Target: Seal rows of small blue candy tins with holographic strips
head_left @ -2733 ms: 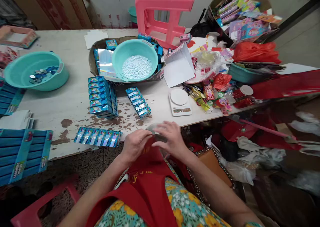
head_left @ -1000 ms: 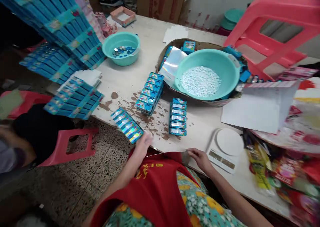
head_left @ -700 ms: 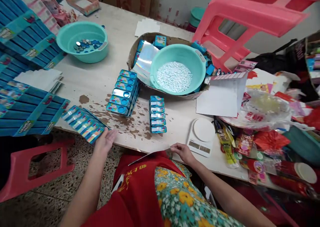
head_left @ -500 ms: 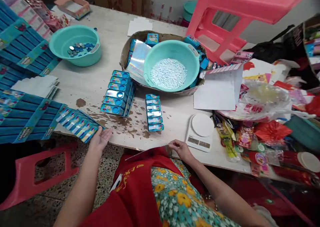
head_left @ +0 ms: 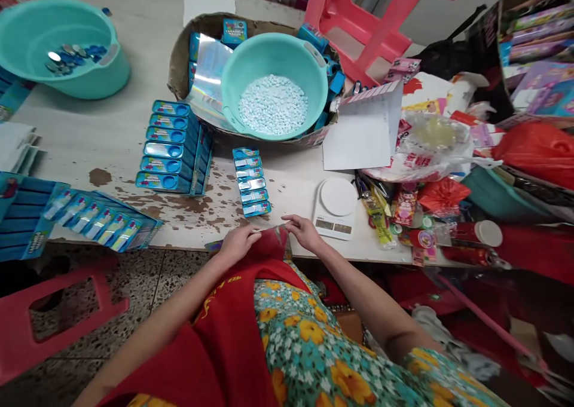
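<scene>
In front of my body, at the near table edge, both hands are on the red apron (head_left: 269,245). My left hand (head_left: 237,244) is closed, its thumb and fingers pinching the apron's upper left edge. My right hand (head_left: 305,232) pinches the cloth's other corner, thumb against fingertips. The cloth is raised between them. Just beyond stands a short row of small blue tins (head_left: 251,183) with shiny labels. A larger stack of blue tins (head_left: 173,150) is farther left. More tins lie tilted in a blue display box (head_left: 101,219) at the left table edge.
A turquoise basin of white pellets (head_left: 274,87) rests on a cardboard box (head_left: 179,66) of blue packs. Another turquoise basin (head_left: 85,78) holds shiny discs. A white scale (head_left: 336,207) lies right of my hands. Wrapped sweets and bags crowd the right. Pink stools (head_left: 67,311) stand around.
My left hand has moved right, from open beside the tilted tins to the apron, and closed on it. My right hand keeps its pinch on the cloth. The camera view has shifted.
</scene>
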A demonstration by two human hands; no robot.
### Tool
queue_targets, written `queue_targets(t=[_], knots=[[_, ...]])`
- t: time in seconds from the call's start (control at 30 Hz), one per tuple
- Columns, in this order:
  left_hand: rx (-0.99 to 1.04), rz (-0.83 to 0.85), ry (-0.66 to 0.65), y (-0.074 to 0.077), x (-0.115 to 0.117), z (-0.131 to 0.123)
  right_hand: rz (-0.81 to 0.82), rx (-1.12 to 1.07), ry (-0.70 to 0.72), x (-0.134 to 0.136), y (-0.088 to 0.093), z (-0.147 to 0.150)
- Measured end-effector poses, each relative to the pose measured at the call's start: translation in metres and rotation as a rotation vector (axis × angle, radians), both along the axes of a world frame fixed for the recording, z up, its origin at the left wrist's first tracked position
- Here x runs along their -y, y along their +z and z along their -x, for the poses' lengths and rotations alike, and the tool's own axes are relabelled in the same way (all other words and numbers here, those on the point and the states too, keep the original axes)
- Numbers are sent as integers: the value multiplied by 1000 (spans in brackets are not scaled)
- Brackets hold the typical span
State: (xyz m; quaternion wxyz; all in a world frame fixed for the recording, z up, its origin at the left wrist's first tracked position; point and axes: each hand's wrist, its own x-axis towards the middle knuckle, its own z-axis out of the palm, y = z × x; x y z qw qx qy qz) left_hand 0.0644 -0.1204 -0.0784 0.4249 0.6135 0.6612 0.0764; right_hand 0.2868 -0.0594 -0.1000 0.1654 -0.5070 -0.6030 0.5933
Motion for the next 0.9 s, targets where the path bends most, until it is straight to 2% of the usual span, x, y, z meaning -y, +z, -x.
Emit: queue_targets(t=[0.07, 0.13, 0.33, 0.43, 0.6, 0.7, 0.8, 0.9], knots=[[52, -47, -65, -1, -6, -14, -29, 21, 21, 1, 2, -2], [66, -84, -78, 0, -12, -26, -122, 76, 63, 3, 5, -2], [-30, -73, -47, -2, -27, -42, -644, 470, 274, 20, 6, -5], [-67, -56, -62, -4, -30, -42, -775, 610, 398, 31, 3, -7], [-64, -50, -39, -6, -32, -40, -831, 646, 519, 44, -5, -12], [-40, -38, -34, -8, -34, -40, -872, 570, 497, 47, -3, -14], [-51, -44, -49, -10, -36, -42, -832, 501, 419, 45, 16, -15], [-57, -38, -49, -10, -36, -45, -697, 419, 301, 36, 51, -14]])
